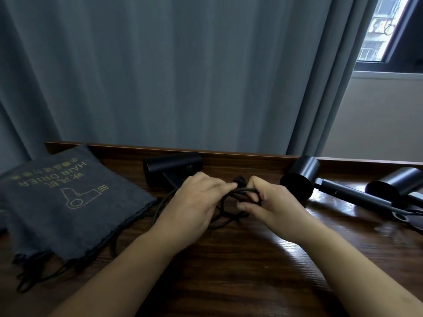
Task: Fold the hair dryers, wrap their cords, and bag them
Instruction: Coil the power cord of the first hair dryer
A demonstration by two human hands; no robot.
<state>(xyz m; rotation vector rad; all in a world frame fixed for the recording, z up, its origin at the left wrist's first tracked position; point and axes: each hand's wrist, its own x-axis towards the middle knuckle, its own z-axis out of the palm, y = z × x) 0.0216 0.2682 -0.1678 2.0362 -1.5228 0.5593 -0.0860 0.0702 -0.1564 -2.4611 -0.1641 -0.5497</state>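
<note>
Holding cord [238, 193], hands [194, 202] beside bag [68, 197]

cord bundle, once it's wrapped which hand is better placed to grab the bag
Left, probably. The grey bag lies on the table's left side, right beside the left hand. The right hand holds the cord loops in its grip and could keep the bundle together.
</note>
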